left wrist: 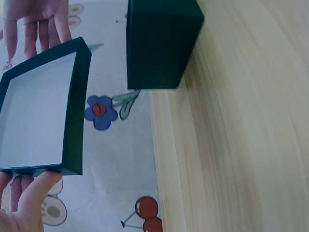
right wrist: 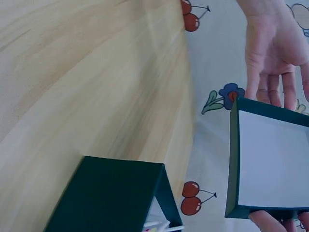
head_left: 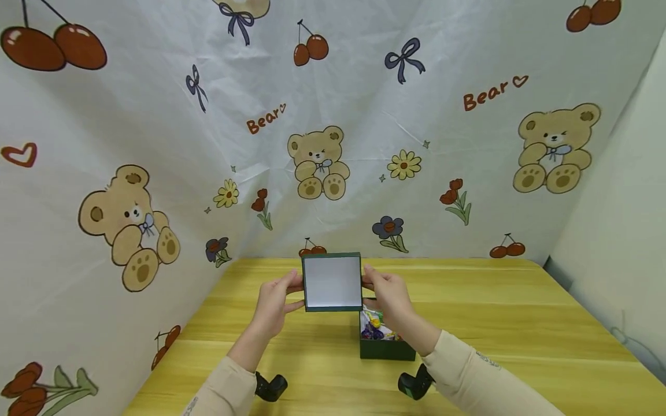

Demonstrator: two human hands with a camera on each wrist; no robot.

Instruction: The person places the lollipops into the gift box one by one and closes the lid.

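Observation:
A square dark green box lid [head_left: 333, 282] is up in the air in front of me, its white inside facing the head camera. My left hand [head_left: 267, 303] grips its left side, and my right hand [head_left: 391, 296] grips the right side. Below and to the right, partly behind my right hand and the lid, a dark green box [head_left: 387, 350] stands uncovered on the table. Inside it lie colourful wrapped sweets [head_left: 372, 331]. White sticks [right wrist: 164, 226] poke up at the box's opening in the right wrist view, so they look like lollipops.
The yellow wood-grain table [head_left: 468, 312] reaches back to a white cloth [head_left: 364, 104] printed with bears, cherries and flowers. A plain white wall [head_left: 629, 190] rises on the right. Black devices [head_left: 270, 387] sit at both wrists, and a cable [head_left: 637, 345] lies beyond the right edge.

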